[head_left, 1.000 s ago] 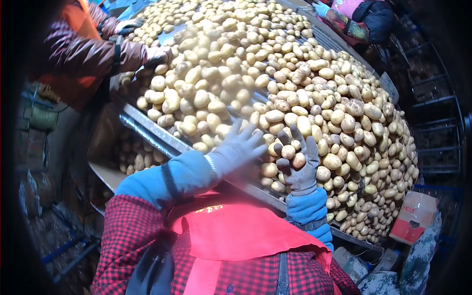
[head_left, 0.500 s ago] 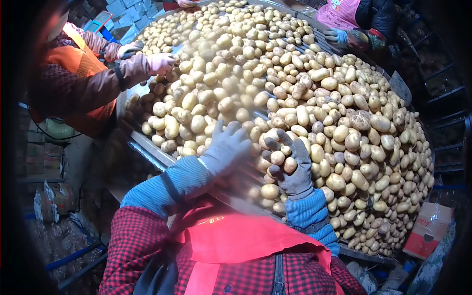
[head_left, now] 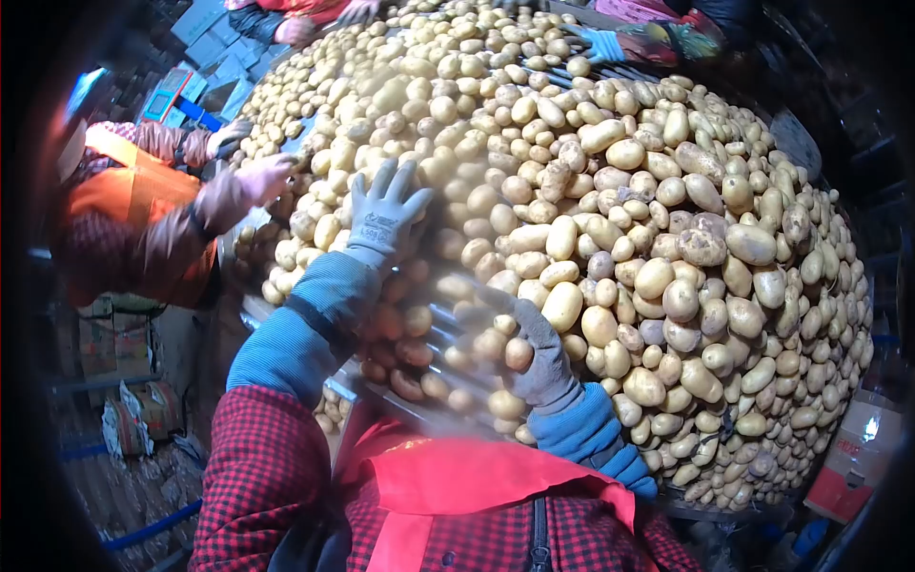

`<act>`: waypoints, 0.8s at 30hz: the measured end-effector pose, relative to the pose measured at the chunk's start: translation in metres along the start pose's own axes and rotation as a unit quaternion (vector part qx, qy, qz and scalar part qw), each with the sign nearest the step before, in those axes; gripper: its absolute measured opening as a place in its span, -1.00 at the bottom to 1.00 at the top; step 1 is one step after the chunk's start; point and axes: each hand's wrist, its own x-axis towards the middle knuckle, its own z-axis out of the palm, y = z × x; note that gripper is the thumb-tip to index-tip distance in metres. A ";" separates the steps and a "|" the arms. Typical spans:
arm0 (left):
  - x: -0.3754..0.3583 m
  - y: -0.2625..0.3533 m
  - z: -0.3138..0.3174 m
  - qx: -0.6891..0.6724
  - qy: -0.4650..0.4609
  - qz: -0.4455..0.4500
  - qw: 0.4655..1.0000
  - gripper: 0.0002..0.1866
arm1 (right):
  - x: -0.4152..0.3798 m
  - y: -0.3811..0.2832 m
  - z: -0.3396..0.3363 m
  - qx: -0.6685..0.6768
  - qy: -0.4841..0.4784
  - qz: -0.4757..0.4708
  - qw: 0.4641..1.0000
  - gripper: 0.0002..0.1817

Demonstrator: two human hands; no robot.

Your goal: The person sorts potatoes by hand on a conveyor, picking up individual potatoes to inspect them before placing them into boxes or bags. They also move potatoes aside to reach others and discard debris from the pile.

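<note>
My left hand (head_left: 386,214), in a grey work glove, lies palm down with fingers spread on the heap of potatoes (head_left: 658,276), left of centre. Lower down, my gloved right hand (head_left: 548,357) curls around small potatoes (head_left: 519,354) at its palm side. Motion blurs its fingertips, so how many potatoes it holds is hard to count. Between both hands, bare slats of the sorting table (head_left: 448,329) show, with several loose potatoes on and beside them.
At the left, a co-worker in an orange vest (head_left: 143,195) reaches into the potatoes. Other workers' hands, including a blue-gloved hand (head_left: 602,45), are at the far edge. A cardboard box (head_left: 858,453) stands at the lower right.
My left hand has moved up and left, away from my right hand. The right hand has shifted slightly left and down, with small potatoes still in it. More slats show between them.
</note>
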 end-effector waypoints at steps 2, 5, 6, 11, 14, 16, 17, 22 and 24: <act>0.010 -0.011 0.008 -0.013 -0.014 0.008 1.000 -0.55 | 0.004 0.000 -0.003 -0.042 -0.003 -0.010 0.999 -0.44; 0.021 -0.025 0.013 -0.008 -0.040 0.005 0.999 -0.57 | 0.010 0.004 0.001 -0.029 0.007 -0.017 0.999 -0.45; 0.024 -0.030 0.019 -0.004 -0.026 0.004 1.000 -0.58 | 0.013 0.003 0.005 -0.028 0.012 -0.029 0.999 -0.45; 0.035 -0.042 0.033 -0.026 0.023 -0.022 0.999 -0.56 | 0.035 -0.002 0.009 -0.034 -0.012 -0.050 0.998 -0.45; 0.045 -0.058 0.045 -0.044 0.050 -0.062 0.996 -0.55 | 0.040 -0.008 0.026 -0.092 0.012 -0.059 0.994 -0.43; 0.069 -0.072 0.043 -0.025 0.045 -0.109 0.993 -0.53 | 0.044 -0.003 0.021 -0.094 0.013 -0.053 0.994 -0.42; 0.078 -0.079 0.040 -0.022 0.016 -0.141 0.990 -0.51 | 0.044 -0.002 0.017 -0.065 0.018 -0.037 0.997 -0.40; 0.102 -0.079 0.024 0.005 -0.042 -0.150 0.988 -0.43 | 0.045 -0.003 0.012 -0.061 -0.003 -0.033 0.998 -0.31; 0.111 -0.065 0.016 -0.030 0.057 -0.068 0.996 -0.40 | 0.046 -0.007 0.016 -0.061 -0.001 -0.030 0.998 -0.30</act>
